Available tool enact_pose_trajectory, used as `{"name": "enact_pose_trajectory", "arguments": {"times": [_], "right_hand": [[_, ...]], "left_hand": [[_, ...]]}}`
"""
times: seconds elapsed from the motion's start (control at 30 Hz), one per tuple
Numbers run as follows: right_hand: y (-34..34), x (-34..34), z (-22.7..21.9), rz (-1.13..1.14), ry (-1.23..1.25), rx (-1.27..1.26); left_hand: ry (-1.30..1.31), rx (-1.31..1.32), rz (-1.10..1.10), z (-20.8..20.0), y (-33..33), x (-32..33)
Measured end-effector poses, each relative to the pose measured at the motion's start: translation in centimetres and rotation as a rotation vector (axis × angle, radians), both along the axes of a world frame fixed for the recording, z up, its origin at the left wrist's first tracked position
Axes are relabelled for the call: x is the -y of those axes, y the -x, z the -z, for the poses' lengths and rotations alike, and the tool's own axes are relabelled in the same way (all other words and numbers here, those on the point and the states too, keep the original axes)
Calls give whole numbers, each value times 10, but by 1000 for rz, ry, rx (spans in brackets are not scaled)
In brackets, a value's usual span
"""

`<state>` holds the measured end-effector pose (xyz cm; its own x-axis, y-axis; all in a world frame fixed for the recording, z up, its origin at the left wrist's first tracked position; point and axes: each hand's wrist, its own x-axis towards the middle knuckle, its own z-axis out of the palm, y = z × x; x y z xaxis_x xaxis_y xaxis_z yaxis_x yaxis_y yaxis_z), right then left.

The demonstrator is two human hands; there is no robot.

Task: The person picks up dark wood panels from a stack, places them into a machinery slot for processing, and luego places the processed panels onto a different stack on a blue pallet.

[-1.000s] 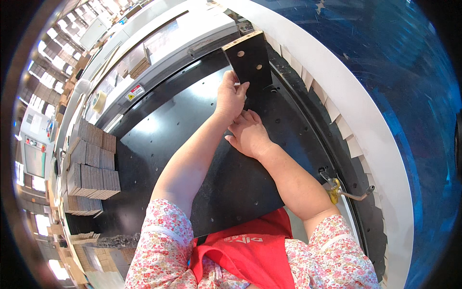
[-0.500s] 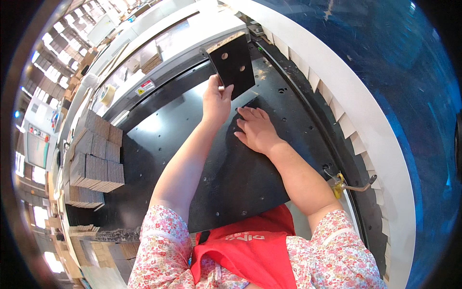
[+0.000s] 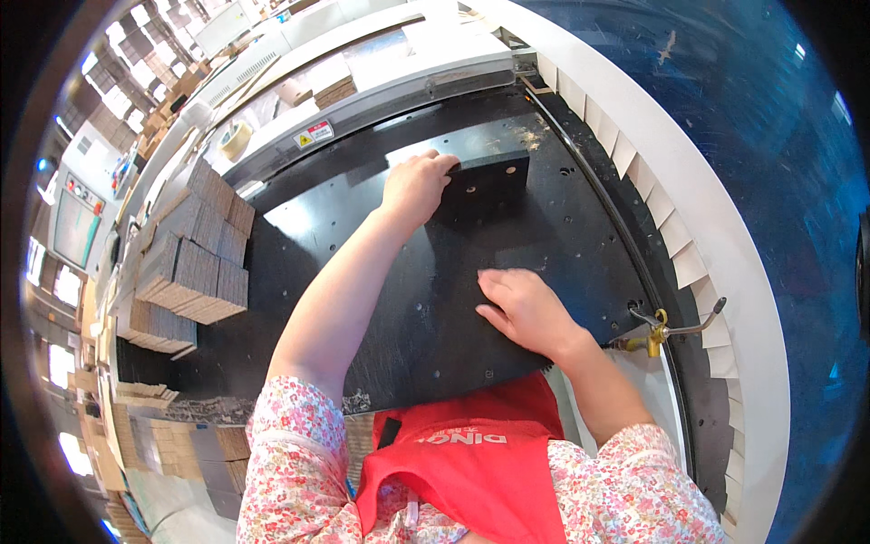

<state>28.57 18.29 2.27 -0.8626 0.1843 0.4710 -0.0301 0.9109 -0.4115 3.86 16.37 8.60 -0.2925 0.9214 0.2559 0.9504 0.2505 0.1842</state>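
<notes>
My left hand (image 3: 419, 189) grips the upper left edge of a small black board (image 3: 497, 184) with round holes in it. The board is upright, low over the black worktable (image 3: 381, 335); whether its lower edge touches the surface I cannot tell. Nearer to me, my right hand (image 3: 533, 313) is over the table's right part. Its thumb stands apart from its loosely bent fingers, and nothing shows between them.
Stacks of cut boards (image 3: 195, 267) stand on the table's left side. At the right front is an air gun (image 3: 657, 334) with a yellow part. A white fence (image 3: 766, 317) curves along the right. A tape roll (image 3: 236, 140) lies on the machine beyond.
My left hand has lowered the board to the table and turned it, so its face shows less. My right hand has drawn back toward me and to the right, its fingers more bent.
</notes>
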Motion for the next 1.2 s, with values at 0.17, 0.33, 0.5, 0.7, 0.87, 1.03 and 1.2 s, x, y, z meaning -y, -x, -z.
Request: {"name": "enact_pose_trajectory", "arguments": {"times": [0.17, 0.33, 0.5, 0.7, 0.87, 1.03, 1.2], "right_hand": [[-102, 33, 12, 343, -41, -257], [-192, 48, 66, 844, -59, -90], [-186, 41, 77, 1154, -107, 52], [-165, 1, 84, 1051, 385, -392], [-151, 20, 60, 868, 106, -450], [-140, 49, 13, 401, 440, -401], [-117, 94, 3, 246, 120, 114]], "left_hand": [[-269, 101, -20, 7, 28, 22], [-731, 889, -294, 50, 74, 74], [-873, 1123, -567, 123, 99, 132], [-886, 1040, -460, 118, 87, 145], [-905, 1102, -406, 110, 74, 146], [-837, 1074, -457, 103, 69, 149], [-782, 1081, -440, 92, 57, 149]]}}
